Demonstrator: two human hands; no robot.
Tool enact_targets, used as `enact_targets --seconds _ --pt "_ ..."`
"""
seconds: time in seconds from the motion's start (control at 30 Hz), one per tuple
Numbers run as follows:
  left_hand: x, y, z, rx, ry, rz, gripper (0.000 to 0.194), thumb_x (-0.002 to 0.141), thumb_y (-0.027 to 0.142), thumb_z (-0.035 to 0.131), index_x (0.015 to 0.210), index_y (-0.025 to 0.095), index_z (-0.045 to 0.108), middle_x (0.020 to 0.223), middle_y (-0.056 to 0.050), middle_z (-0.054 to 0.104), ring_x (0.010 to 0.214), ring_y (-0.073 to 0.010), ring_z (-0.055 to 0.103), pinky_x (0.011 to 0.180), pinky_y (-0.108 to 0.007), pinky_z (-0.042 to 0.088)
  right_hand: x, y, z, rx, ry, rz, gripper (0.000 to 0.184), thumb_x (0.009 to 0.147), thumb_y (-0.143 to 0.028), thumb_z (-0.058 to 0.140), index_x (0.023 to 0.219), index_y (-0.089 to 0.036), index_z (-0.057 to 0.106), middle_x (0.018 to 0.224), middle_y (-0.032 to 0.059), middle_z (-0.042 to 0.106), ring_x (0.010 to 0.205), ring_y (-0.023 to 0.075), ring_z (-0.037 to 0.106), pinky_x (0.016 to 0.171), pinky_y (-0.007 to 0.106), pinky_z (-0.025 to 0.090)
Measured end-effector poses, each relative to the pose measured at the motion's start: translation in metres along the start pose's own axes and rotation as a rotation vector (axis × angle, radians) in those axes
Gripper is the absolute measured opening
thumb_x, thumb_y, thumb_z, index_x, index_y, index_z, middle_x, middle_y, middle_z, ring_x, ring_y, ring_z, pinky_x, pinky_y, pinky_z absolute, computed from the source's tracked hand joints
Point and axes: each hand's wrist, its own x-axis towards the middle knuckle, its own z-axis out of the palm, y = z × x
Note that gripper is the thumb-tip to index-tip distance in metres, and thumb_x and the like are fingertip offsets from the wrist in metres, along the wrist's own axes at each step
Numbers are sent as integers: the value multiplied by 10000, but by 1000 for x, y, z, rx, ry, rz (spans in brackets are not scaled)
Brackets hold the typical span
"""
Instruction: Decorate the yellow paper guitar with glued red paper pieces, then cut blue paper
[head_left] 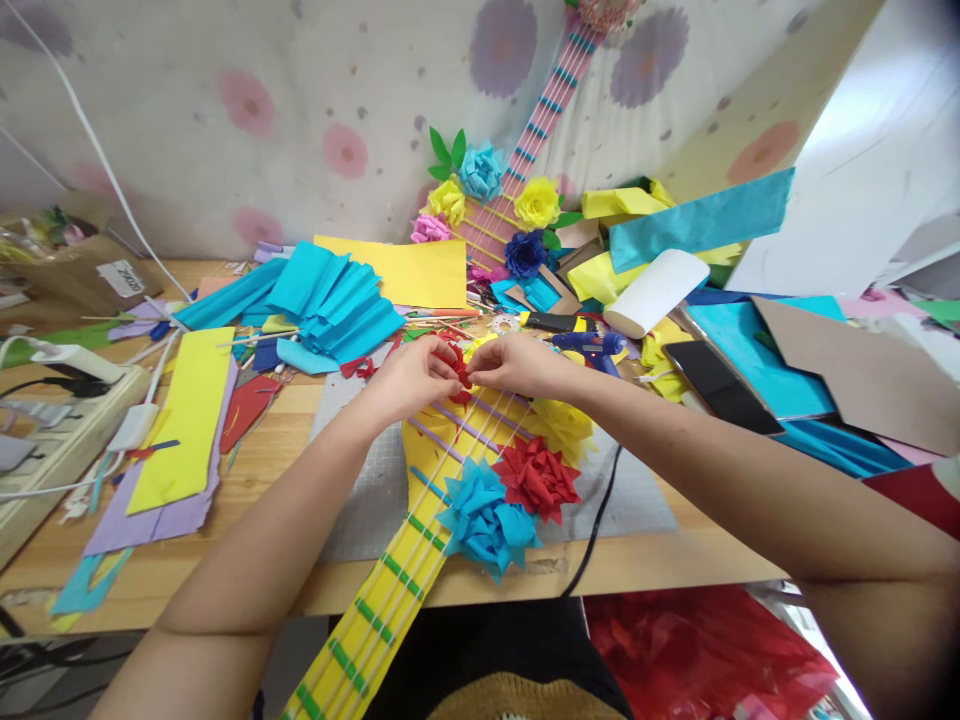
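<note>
My left hand (pixel 409 382) and my right hand (pixel 517 365) meet over the body of a yellow paper guitar (pixel 420 520). Both pinch a small piece of red paper (pixel 459 368) between their fingertips. The guitar lies on a grey cutting mat (pixel 375 480), its neck with green frets pointing towards me. A blue paper flower (pixel 484 515), a red paper flower (pixel 536 475) and a yellow paper flower (pixel 562 425) sit on the guitar's body, just near my right forearm.
A pink paper guitar with several flowers (pixel 517 160) leans on the wall behind. Folded blue paper (pixel 330 300), yellow sheets (pixel 187 415), a blue glue gun (pixel 589 345), a white roll (pixel 656 290), a phone (pixel 716 385) and cardboard (pixel 862 370) crowd the wooden table. A power strip (pixel 67 400) lies at left.
</note>
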Motion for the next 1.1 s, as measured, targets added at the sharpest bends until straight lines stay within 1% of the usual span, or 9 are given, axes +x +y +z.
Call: enact_targets --seconds 0.07,0.17,0.3,0.4,0.47,0.63,0.8,0.97,1.1 --pt "0 0 0 9 -12 14 290 608 188 688 865 166 555 758 -39 680 715 -182 666 614 -279 534 1 0 0 4 8 -2 126 706 -233 580 718 -164 685 639 -21 646 565 86 509 533 202 344" --pt "1 0 1 0 3 23 291 612 194 686 862 165 540 769 -42 674 728 -182 663 614 -283 537 2 1 1 9 6 -16 97 692 -236 596 696 -162 659 639 -21 638 587 91 526 551 204 356" --pt "2 -1 2 -16 -3 20 282 620 195 677 864 167 537 768 -39 670 730 -184 665 606 -286 542 4 1 6 59 37 -49 57 668 -204 610 704 -160 603 698 -13 649 646 104 566 586 208 389" --pt "3 -3 2 -22 -7 15 285 620 190 676 867 164 537 796 -48 679 748 -190 671 614 -287 546 6 2 11 148 78 -43 94 655 -146 605 729 -158 549 730 -1 655 670 110 591 601 213 416" --pt "3 -3 2 -29 -15 4 294 619 183 674 879 163 538 815 -56 686 754 -196 675 605 -286 547 7 3 13 185 86 -43 115 653 -131 604 730 -162 524 710 -4 646 660 111 597 591 212 425" --pt "4 -4 1 -54 -52 -16 315 616 177 680 902 164 549 812 -55 699 735 -206 684 582 -279 547 7 2 14 180 119 -48 176 629 -102 622 724 -170 491 669 -16 615 641 118 604 574 213 434" --pt "4 -5 1 -83 -116 -28 366 626 212 695 965 166 565 792 -56 712 709 -208 687 589 -287 545 6 2 13 274 79 -9 208 650 -128 646 766 -176 480 670 -11 644 657 129 636 567 209 440" --pt "5 -5 1 -69 -80 -26 423 600 203 715 1003 156 597 757 -54 717 706 -206 685 595 -273 537 8 2 13 261 77 -21 186 665 -127 635 763 -176 486 672 -11 658 658 131 642 574 212 438" --pt "5 -4 0 -17 -77 3 408 620 204 684 1017 159 603 751 -54 720 736 -217 686 594 -267 525 8 1 13 228 104 -4 201 649 -137 650 756 -178 484 672 -10 657 659 134 638 573 216 432"
